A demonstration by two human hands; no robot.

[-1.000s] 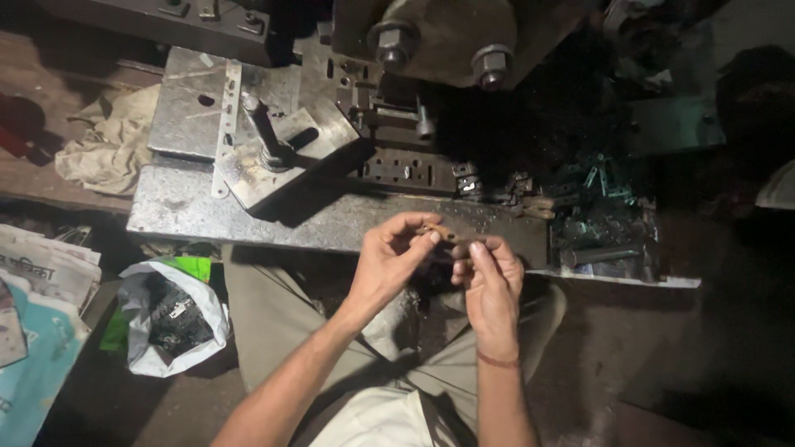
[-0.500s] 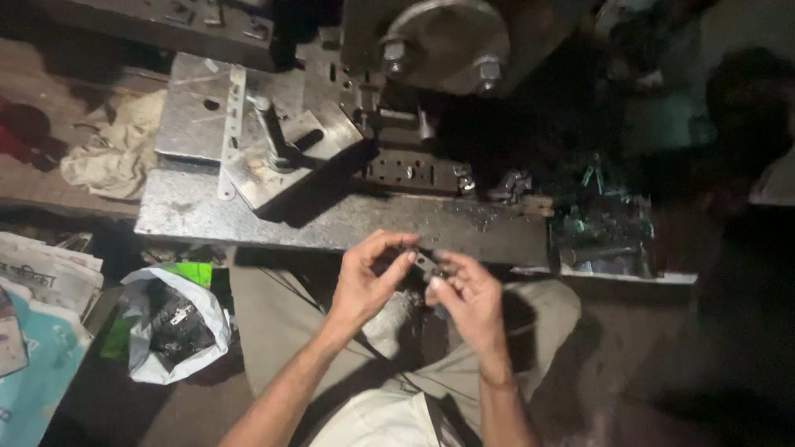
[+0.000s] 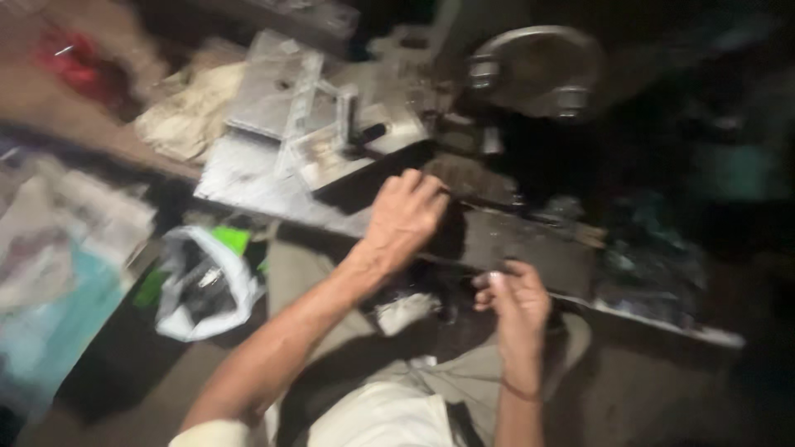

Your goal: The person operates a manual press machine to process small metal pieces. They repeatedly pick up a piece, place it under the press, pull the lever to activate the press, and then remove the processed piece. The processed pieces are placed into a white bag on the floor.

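The left hand (image 3: 404, 217) reaches forward and lies with loose, spread fingers on the near edge of the steel worktop (image 3: 248, 170), just below the dark die block (image 3: 468, 178) of the press. To its right and nearer the body, the right hand (image 3: 515, 296) is curled shut, pinching something small that blur hides. The hands are well apart, the left much closer to the die.

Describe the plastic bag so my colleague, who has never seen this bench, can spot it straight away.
Start at the grey metal work plate in front of the machine. Drop below its near edge, left of the person's left forearm: the white plastic bag sits low there, open, with dark contents. A bright green patch at its top sets it apart from the pale cloth and papers.
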